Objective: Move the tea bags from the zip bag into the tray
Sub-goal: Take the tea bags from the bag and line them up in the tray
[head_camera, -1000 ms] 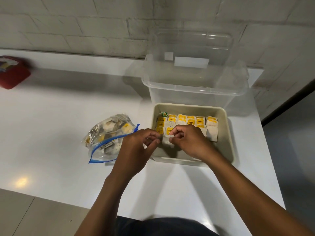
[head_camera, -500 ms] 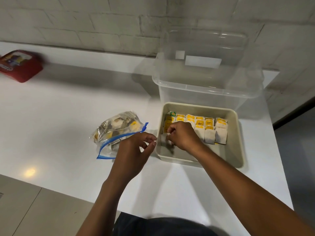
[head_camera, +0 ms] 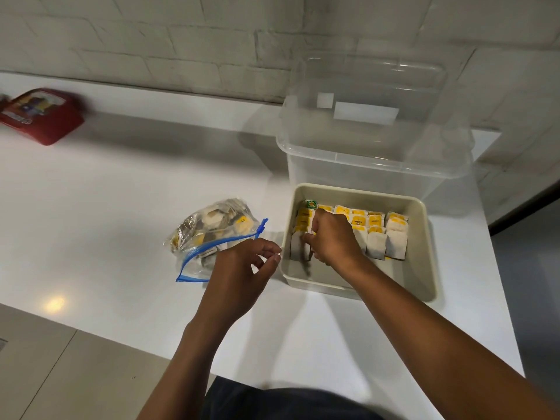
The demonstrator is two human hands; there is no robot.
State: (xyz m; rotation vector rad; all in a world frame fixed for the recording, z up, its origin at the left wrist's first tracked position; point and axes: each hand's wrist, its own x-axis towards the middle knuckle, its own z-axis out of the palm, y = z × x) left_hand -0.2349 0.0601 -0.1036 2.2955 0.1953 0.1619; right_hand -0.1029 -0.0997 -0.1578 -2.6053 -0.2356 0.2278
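Beige rectangular plastic tray (head_camera: 421, 268) on the white desk (head_camera: 121, 207) holds rows of yellow-tagged paper tea bags (head_camera: 375, 234). Right hand (head_camera: 331, 237) pinches one at the left row. Left hand (head_camera: 239, 274), fingers loosely curled, holds nothing beside the clear blue-zip bag (head_camera: 209, 234), which contains more.

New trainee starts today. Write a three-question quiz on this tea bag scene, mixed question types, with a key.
1. True or false: the right hand is inside the beige tray.
2. What does the left hand hold?
A. a tea bag
B. the zip bag
C. nothing
3. Fill in: the zip bag lies to the ____ of the tray.

Key: 1 true; 2 C; 3 left.
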